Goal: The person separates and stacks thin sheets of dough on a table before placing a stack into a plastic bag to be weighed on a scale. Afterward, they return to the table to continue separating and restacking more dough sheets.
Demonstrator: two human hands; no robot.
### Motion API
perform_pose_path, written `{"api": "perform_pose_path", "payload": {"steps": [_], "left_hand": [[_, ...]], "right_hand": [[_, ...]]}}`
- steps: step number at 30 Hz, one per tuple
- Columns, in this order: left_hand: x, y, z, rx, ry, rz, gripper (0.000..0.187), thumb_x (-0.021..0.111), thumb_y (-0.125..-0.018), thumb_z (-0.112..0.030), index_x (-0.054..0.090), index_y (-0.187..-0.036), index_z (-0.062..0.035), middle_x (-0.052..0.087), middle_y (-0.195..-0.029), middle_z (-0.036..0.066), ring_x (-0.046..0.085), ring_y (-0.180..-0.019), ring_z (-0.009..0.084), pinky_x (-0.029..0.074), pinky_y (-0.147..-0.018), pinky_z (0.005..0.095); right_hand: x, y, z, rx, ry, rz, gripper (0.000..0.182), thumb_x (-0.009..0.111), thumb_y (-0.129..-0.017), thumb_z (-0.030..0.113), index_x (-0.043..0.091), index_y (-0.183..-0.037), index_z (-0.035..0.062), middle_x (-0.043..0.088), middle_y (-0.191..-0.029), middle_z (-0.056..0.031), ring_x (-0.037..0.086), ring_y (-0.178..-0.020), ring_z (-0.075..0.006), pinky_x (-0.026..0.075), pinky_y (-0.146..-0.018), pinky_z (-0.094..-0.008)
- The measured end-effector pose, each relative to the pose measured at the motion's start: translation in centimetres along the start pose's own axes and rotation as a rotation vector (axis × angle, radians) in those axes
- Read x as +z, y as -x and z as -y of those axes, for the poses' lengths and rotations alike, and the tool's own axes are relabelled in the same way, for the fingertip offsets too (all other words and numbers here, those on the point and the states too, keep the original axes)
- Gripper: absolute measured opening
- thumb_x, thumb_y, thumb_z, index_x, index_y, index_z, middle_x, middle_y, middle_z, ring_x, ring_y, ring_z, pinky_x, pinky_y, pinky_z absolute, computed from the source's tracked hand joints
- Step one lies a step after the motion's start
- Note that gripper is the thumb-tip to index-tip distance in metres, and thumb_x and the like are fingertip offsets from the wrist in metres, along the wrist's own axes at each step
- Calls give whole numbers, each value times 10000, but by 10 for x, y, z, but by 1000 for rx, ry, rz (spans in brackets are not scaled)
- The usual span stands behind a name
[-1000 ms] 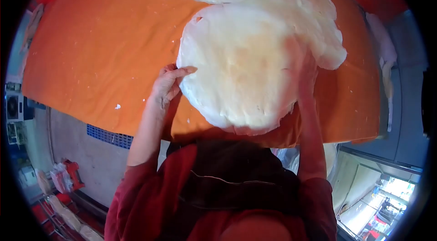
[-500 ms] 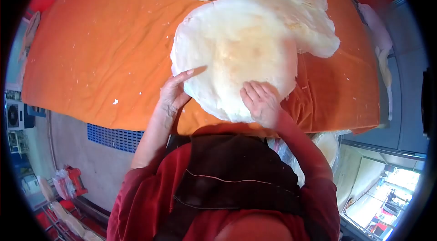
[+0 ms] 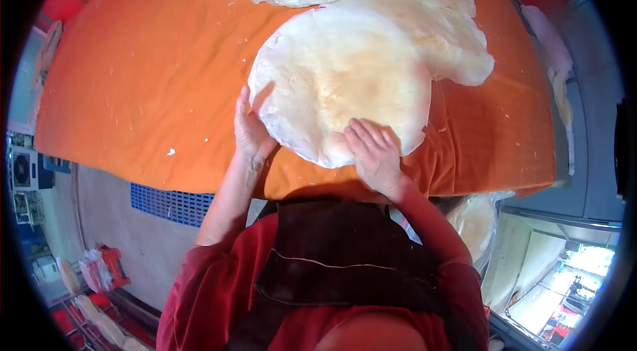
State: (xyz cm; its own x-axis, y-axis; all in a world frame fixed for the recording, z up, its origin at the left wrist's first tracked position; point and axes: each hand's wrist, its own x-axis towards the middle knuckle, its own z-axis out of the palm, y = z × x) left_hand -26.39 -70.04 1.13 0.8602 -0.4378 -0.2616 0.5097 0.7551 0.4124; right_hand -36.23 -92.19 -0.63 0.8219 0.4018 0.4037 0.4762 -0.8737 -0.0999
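A large round flatbread [image 3: 371, 72], pale with light brown patches, lies on an orange cloth [image 3: 146, 99] in front of me. At its lower left edge is my left hand [image 3: 252, 132], open, with one digit pointing up along the rim and the other fingers partly hidden by the bread's edge. My right hand [image 3: 375, 155] rests flat on the near right part of the bread, fingers stretched out and close together. Behind the large round, more thin flatbreads [image 3: 451, 46] overlap one another toward the far side.
White crumbs dot the cloth. Below the table's near edge on the left is a blue perforated crate [image 3: 172, 204]. Clear plastic bags with flatbread [image 3: 474, 221] sit by my right side. A red object with plastic wrap [image 3: 109, 265] stands on the lower left.
My left thumb has come off the bread's top and now points up beside its left edge. My right hand has shifted slightly left and lies flatter; the bread's near edge sits slightly farther away.
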Motion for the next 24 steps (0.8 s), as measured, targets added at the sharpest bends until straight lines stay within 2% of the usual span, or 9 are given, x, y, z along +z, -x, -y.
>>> {"api": "perform_pose_path", "payload": {"steps": [6, 7, 10, 12, 14, 18, 19, 20, 24], "left_hand": [[-7, 2, -1, -35, 231, 86, 863, 444, -723, -661, 277, -1289, -31, 316, -1329, 131, 319, -1205, 302, 256, -983, 481], [-8, 2, -1, -40, 253, 68, 871, 439, -718, -671, 278, -1288, -33, 314, -1330, 132, 320, -1205, 303, 252, -985, 482], [-11, 2, 0, -20, 237, 106, 875, 431, -714, -684, 265, -1295, -51, 328, -1319, 129, 338, -1194, 292, 266, -985, 455], [-12, 2, 2, 13, 177, 97, 869, 431, -717, -681, 260, -1298, -57, 341, -1310, 127, 355, -1183, 284, 283, -979, 438], [-11, 2, 6, 49, 95, 23, 861, 436, -722, -672, 264, -1295, -53, 351, -1302, 125, 369, -1172, 281, 299, -971, 433], [-16, -11, 11, 123, -171, -123, 676, 566, -781, -443, 313, -1256, -35, 404, -1246, 131, 424, -1120, 264, 384, -911, 427], [-10, -16, 14, 190, -290, -246, 552, 644, -758, -219, 371, -1186, -4, 479, -1148, 145, 508, -1019, 243, 453, -834, 391], [-8, -20, 17, 225, -345, -259, 532, 649, -745, -173, 379, -1167, 5, 497, -1117, 145, 528, -980, 237, 467, -807, 379], [-2, -35, 20, 363, -539, -340, 436, 655, -703, -39, 450, -1081, 30, 576, -969, 141, 588, -837, 216, 498, -713, 333]], "right_hand": [[-41, -32, -11, 501, -338, -73, 271, 535, -727, 92, 557, -988, 19, 592, -997, -127, 525, -992, -255, 401, -789, -356], [-59, -43, -5, 226, -43, -251, 286, 519, -727, 101, 555, -995, 8, 585, -1008, -132, 530, -973, -272, 403, -791, -369], [-39, -34, 17, 14, 183, -186, 308, 488, -732, 118, 549, -1011, 1, 558, -1048, -150, 511, -986, -307, 391, -808, -410], [11, -10, 17, -12, 290, 69, 368, 451, -741, 123, 499, -1077, -17, 457, -1180, -182, 428, -1080, -349, 343, -853, -471], [15, -5, 13, 16, 205, 98, 400, 450, -741, 120, 470, -1114, -21, 442, -1197, -184, 417, -1095, -347, 331, -873, -453], [4, 3, 12, 62, 141, 91, 403, 465, -728, 104, 472, -1113, -16, 466, -1178, -175, 429, -1096, -320, 329, -873, -419], [4, 7, 11, 55, 129, 62, 402, 483, -707, 84, 487, -1097, -12, 487, -1159, -164, 440, -1090, -303, 334, -863, -405], [3, 9, 10, 49, 117, 32, 402, 501, -686, 65, 501, -1082, -7, 508, -1141, -153, 452, -1084, -286, 339, -854, -391], [-32, 11, -7, 166, -24, 103, 495, 553, -751, 229, 427, -1172, 1, 433, -1219, -170, 423, -1113, -300, 300, -918, -398]]}}
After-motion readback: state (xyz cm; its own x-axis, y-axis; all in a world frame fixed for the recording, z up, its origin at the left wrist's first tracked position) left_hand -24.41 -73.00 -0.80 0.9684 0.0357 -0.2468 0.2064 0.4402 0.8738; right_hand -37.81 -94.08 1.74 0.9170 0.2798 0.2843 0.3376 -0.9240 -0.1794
